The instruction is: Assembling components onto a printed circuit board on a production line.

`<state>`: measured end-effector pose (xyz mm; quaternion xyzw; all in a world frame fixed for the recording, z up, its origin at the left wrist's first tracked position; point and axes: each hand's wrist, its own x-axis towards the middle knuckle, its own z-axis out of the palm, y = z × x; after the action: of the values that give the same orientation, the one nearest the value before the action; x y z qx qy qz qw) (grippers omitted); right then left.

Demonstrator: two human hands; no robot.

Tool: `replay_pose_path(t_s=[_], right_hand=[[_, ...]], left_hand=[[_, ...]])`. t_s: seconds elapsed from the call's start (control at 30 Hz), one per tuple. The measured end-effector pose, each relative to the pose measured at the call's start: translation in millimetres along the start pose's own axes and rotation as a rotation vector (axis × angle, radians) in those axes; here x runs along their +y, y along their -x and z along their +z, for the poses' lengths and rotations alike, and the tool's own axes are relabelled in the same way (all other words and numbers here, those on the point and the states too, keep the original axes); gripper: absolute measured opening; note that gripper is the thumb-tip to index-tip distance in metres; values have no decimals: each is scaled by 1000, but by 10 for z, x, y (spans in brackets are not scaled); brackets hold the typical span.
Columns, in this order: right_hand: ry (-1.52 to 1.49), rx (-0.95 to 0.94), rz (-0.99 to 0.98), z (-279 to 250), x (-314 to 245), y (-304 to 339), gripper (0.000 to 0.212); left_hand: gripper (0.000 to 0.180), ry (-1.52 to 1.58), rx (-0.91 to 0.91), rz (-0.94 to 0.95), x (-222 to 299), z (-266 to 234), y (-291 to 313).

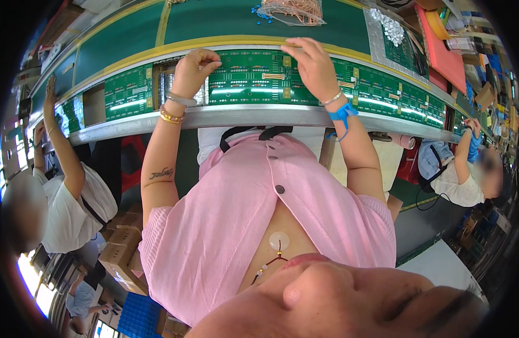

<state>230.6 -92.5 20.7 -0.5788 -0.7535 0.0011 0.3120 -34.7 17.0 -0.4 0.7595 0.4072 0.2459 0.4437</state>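
Observation:
A row of green circuit boards [245, 77] lies along a metal-edged conveyor track in front of me. Over the left end of the middle board, my left hand [195, 70] has its thumb and fingertips pinched together; whatever they hold, if anything, is too small to make out. My right hand [316, 69] hovers above the right part of that board, with fingers stretched toward the far edge and slightly apart. Nothing shows in it. A blue strap [343, 112] circles my right wrist. White and brown connectors [273, 76] sit on the board between my hands.
Beyond the track, a clear bag of copper-coloured parts [293, 11] lies beside small blue components [262, 15]. White parts [388, 26] are heaped at the far right, near a red-pink panel [442, 50]. Co-workers [74, 180] sit along the line on both sides.

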Motion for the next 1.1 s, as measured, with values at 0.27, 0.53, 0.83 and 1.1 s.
replay_pose_path(t_s=[0.27, 0.53, 0.83, 1.1], right_hand=[[-51, 13, -14, 239, 94, 20, 32], [-97, 41, 41, 228, 118, 39, 28], [-109, 37, 69, 204, 112, 50, 26], [-152, 37, 38, 189, 147, 37, 26]], left_hand=[[7, -323, 70, 183, -2, 60, 72], [9, -426, 56, 265, -21, 73, 80], [9, -416, 64, 245, 13, 85, 93], [10, -196, 72, 109, 50, -83, -157]])
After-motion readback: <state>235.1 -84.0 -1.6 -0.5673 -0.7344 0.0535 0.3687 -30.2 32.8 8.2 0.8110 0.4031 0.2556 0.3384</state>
